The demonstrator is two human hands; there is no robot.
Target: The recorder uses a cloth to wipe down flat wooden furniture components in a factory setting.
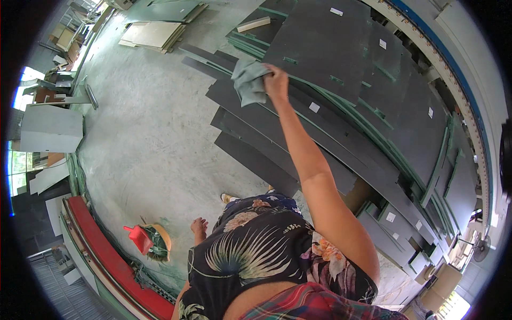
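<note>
My right arm reaches out ahead, and my right hand (pixel 276 82) is closed round a bunched grey-green cloth (pixel 249 80). The cloth hangs from my fingers over the ends of dark grey sheet panels (pixel 320 40), which lie in a large stack to the right. Whether the cloth touches a panel I cannot tell. Low at my left side is my left hand (pixel 199 226), its fingers loosely bent and apart, with nothing seen in it. Long narrow dark strips (pixel 250 133) jut out from the near side of the stack.
Grey concrete floor (pixel 144 117) stretches to the left and ahead. A red dustpan (pixel 140 239) sits by a round bin (pixel 162 240) at lower left, beside a long red machine beam (pixel 112 261). Pale boards (pixel 152 34) are piled far off. A standing fan (pixel 481 248) is at right.
</note>
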